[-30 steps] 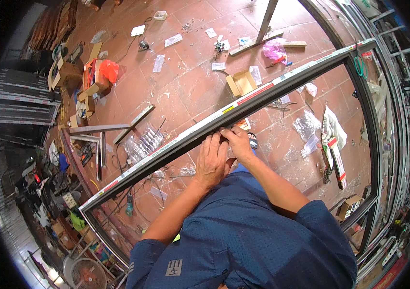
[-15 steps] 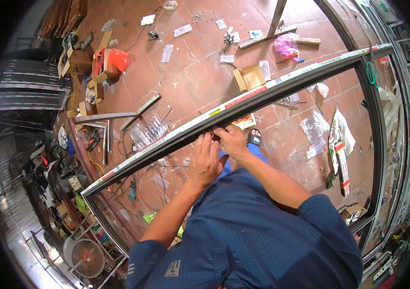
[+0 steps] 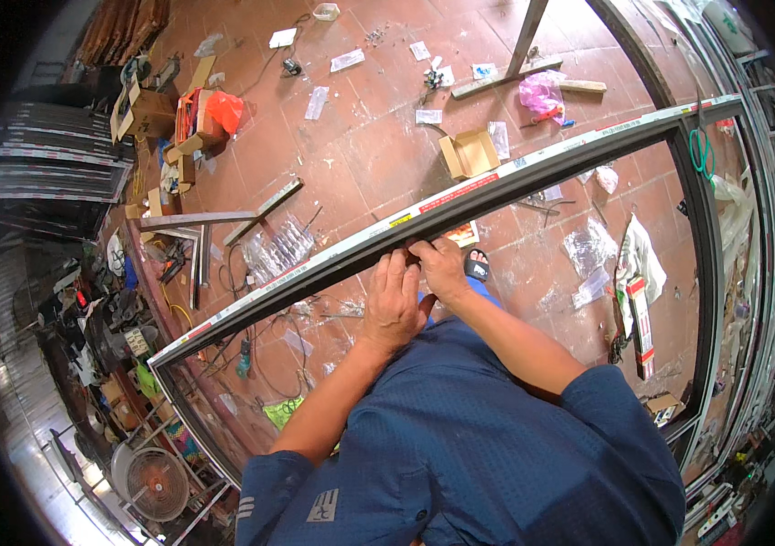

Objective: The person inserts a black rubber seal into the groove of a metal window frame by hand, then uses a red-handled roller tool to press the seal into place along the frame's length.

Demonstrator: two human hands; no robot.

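Observation:
A large black window or door frame point(image 3: 547, 167) spans the view in front of me, its long bar slanting up to the right. White protective film point(image 3: 324, 254) with coloured printing covers the bar's outer face. My left hand point(image 3: 394, 296) presses against the bar's near edge, its fingers together and bent at the tips. Right beside it, my right hand point(image 3: 443, 269) is closed, its fingers curled in at the same edge. The fingertips are partly hidden, and I cannot make out any small piece between them.
Cardboard boxes point(image 3: 468, 153), a pink plastic bag point(image 3: 542, 97) and paper scraps litter the tiled floor point(image 3: 362, 180). A standing fan point(image 3: 152, 483) is at the lower left. Green-handled scissors point(image 3: 700, 153) hang at the frame's right corner. Metal profiles line the right side.
The view has shifted slightly, and the frame's right end appears a little lower. Both hands stay at the same stretch of the bar, with little finger movement.

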